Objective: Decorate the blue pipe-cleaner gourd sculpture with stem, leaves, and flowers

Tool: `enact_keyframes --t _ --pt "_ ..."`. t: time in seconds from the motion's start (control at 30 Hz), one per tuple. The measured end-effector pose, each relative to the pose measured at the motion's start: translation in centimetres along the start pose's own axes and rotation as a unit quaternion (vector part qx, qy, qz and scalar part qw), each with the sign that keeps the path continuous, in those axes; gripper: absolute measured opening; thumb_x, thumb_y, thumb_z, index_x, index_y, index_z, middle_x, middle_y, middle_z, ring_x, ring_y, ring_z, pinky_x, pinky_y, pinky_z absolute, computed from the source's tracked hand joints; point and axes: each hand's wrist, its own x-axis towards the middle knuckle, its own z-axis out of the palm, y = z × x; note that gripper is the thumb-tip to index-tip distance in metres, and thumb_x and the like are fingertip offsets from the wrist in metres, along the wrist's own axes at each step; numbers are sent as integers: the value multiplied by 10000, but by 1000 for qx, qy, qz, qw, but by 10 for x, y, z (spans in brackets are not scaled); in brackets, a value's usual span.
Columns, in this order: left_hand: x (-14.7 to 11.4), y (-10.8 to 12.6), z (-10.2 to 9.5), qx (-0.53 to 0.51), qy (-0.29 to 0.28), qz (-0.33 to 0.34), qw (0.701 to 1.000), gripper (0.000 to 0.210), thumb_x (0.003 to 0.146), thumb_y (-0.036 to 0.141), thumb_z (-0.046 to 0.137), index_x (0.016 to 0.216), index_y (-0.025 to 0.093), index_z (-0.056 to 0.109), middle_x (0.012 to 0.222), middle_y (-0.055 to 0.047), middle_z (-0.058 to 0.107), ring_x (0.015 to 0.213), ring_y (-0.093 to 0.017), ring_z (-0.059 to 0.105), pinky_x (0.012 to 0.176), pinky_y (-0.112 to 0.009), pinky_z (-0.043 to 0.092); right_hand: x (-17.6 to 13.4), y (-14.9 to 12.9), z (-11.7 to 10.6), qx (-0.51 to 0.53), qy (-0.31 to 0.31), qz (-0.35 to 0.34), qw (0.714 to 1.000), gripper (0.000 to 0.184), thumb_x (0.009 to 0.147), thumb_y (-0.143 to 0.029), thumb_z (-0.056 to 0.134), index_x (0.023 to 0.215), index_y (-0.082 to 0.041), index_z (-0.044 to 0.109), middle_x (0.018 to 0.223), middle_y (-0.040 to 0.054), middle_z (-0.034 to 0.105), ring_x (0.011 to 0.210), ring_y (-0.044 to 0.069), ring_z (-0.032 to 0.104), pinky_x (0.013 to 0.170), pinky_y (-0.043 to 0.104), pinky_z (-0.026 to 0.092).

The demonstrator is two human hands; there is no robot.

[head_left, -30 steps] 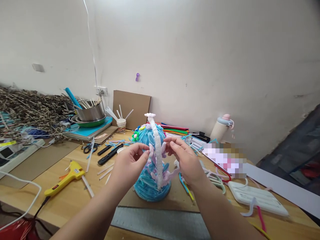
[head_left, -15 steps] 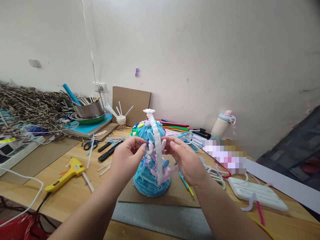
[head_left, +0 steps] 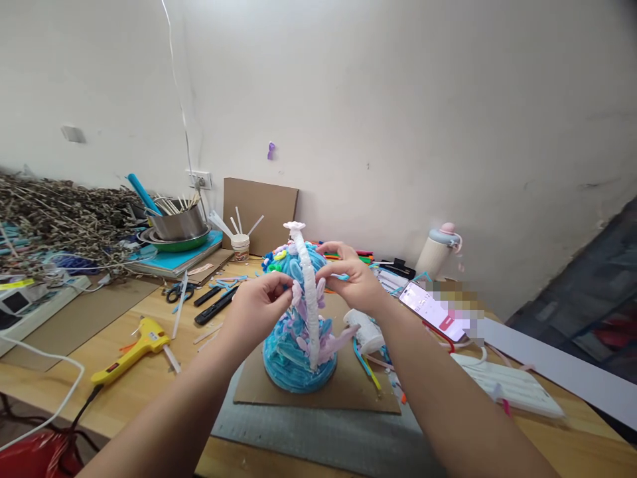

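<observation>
A blue fuzzy pipe-cleaner craft (head_left: 293, 375), round on top and wide at the base, stands upright on a cardboard sheet (head_left: 318, 397). Small coloured flowers are on its upper left, and pink looped pieces cling to its front. A thick white fuzzy strip (head_left: 309, 292) runs down the front, topped by a pale flower (head_left: 294, 226). My left hand (head_left: 263, 302) is closed in a pinch at a pink looped piece (head_left: 297, 293) beside the strip. My right hand (head_left: 353, 275) reaches against the upper right side with fingers apart; some fingertips are hidden behind the craft.
A yellow glue gun (head_left: 132, 348) lies at left, near scissors (head_left: 178, 292) and a black cutter (head_left: 216, 307). A white roll (head_left: 365, 330), a phone (head_left: 432, 311) and a white keyboard-like object (head_left: 507, 385) are on the right. A bottle (head_left: 436, 252) stands behind; a grey mat (head_left: 298, 431) lies in front.
My right hand has risen from beside the strip's right side to the craft's upper right, its fingers spreading. My left hand has stayed at the pink piece. The white roll now shows.
</observation>
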Motion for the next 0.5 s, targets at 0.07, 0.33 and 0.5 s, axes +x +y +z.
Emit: enact_keyframes --t 0.07,0.33,0.5 --pt "2 -1 1 -5 -3 -3 1000 213 806 356 549 818 181 670 568 41 526 530 -101 456 526 -226 333 7 6 -3 -10 -35 -24 999 93 793 -243 675 798 -271 763 1341 39 494 1309 252 395 1116 441 257" --pt "6 -3 4 -13 2 -3 1000 188 781 330 560 759 171 657 569 38 524 533 -96 432 520 -220 318 24 13 0 -78 -128 -22 988 202 709 -301 768 910 -328 761 1500 -21 373 1448 304 143 1143 570 100" --pt "7 0 6 -39 12 -7 999 194 769 344 561 721 170 632 537 47 476 499 -88 398 486 -211 299 26 14 3 -110 -135 -26 984 218 697 -309 779 910 -351 760 1508 -17 364 1448 319 133 1114 610 63"
